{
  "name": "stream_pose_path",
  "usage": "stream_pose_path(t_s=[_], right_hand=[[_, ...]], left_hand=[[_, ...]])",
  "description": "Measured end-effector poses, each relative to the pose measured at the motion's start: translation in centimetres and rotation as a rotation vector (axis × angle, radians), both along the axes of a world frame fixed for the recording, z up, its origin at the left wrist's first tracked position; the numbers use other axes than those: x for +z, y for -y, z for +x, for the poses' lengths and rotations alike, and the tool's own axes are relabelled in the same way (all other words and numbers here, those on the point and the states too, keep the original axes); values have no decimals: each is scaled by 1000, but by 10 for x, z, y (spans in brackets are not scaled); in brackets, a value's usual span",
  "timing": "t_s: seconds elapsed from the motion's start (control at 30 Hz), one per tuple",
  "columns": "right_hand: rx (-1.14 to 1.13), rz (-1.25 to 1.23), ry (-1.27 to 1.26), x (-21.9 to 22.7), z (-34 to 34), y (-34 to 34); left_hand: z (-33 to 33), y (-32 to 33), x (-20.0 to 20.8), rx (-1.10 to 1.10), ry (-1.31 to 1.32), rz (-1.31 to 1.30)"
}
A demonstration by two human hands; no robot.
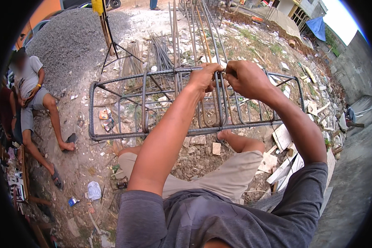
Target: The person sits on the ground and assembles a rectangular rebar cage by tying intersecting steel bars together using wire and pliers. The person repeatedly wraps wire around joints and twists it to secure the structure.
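Note:
A rebar cage (153, 133) of ribbed grey bars and bent rectangular stirrups (144, 103) lies across in front of my knees. At its far top edge, my left hand (205, 78) is closed, with its fingers curled round the rebar where several bars meet. Close beside it on the right, my right hand (248, 79) is closed, thumb and fingers pinched together at the same joint. Whatever is in that pinch is too small to make out. Several stirrups stand bunched below the two hands. Long straight bars (175, 37) run away from the cage toward the back.
A person (31, 78) sits at the left, near a gravel heap (70, 39). A black tripod (111, 51) stands beyond the cage. Loose rebar (163, 51) lies behind it. Broken boards and tiles (283, 136) litter the right side, alongside a grey wall (357, 70).

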State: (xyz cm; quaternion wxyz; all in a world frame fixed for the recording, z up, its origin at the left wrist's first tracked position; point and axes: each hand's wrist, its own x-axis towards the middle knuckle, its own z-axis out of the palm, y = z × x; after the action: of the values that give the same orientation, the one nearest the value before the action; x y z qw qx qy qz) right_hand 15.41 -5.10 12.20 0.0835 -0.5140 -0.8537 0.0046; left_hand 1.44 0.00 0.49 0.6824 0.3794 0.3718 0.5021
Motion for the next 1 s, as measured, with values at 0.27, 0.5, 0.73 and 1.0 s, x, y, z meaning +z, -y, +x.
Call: stream_pose_path(t_s=[0.27, 0.5, 0.73, 1.0], right_hand=[[23, -9, 29, 34, -2, -35], [143, 93, 65, 37, 12, -40], [595, 1007, 688, -3, 61, 35], [-8, 635, -98, -122, 155, 110]], left_hand=[[-2, 6, 3, -43, 4, 5], [-2, 4, 7, -18, 27, -18], [-7, -20, 5, -54, 32, 28], [-6, -41, 8, -41, -62, 32]])
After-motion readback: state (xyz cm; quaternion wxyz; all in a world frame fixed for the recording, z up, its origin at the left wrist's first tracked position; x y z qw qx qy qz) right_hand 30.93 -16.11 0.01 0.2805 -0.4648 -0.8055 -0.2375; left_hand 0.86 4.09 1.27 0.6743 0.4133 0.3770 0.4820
